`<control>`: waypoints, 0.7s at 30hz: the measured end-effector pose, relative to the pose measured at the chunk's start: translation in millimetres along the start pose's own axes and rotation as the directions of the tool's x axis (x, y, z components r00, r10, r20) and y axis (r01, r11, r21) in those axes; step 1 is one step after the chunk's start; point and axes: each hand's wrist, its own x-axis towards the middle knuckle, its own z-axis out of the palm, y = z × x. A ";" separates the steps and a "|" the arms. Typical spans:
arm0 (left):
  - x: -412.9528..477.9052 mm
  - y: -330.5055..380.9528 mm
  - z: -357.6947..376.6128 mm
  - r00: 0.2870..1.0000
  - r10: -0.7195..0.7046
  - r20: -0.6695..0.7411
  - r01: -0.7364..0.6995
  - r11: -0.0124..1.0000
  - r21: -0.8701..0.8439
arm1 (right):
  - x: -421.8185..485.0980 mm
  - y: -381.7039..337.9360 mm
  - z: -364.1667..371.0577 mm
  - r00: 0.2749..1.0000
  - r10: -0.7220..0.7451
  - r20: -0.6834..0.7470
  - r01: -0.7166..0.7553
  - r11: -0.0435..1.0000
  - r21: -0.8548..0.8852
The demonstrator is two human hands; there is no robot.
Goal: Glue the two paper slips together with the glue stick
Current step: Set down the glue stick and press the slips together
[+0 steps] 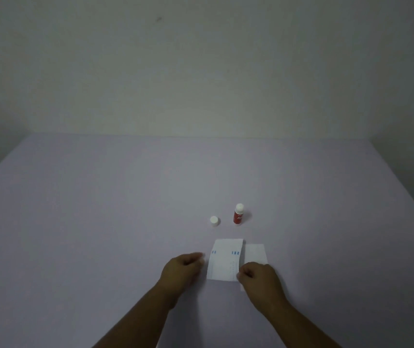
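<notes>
The step in hand looks like the joining itself: the printed slip (224, 259) lies flat on the table (100, 222) with its right edge over the left edge of the blank slip (254, 253), so the two overlap in a narrow strip. The glue stick (238, 214) stands upright beyond the printed slip, a little to its right, and its cap (214, 221) sits apart beyond the slip's far left corner. With the cap off and the slips already lapped, glue has probably gone on, though no glue line can be made out.

The right hand (260, 280) rests at the printed slip's near right corner, fingers curled loosely downward, its fingertips at the seam where the slips meet; it seems to press or pinch there, but whether it grips paper or only bears on it cannot be told. The left hand (182, 268) lies just left of the printed slip, half curled, fingertips close to the slip's left edge and holding nothing. Both forearms reach in from the near edge, angled toward the slip.

The next move likely calls for firm, even pressure run along the overlap, far end to near, with the left hand steadying the printed slip so it does not skew.
</notes>
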 end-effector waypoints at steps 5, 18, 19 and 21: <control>-6.5 4.6 9.8 0.991 -0.085 0.099 0.097 0.987 -0.126 | -4.5 -0.3 -9.0 0.999 -0.048 0.014 0.048 0.999 0.002; -23.8 29.3 41.2 0.998 -0.052 0.035 0.060 0.956 -0.287 | -20.0 -9.1 -26.6 0.966 -0.110 -0.233 0.144 0.980 0.135; -26.3 31.0 46.1 0.998 -0.043 0.044 0.054 0.951 -0.306 | -22.0 -12.3 -25.4 0.969 -0.137 -0.208 0.167 0.976 0.137; -30.8 33.8 54.7 0.999 -0.034 0.040 0.045 0.944 -0.325 | -24.3 -15.8 -23.2 0.971 -0.148 -0.188 0.175 0.975 0.139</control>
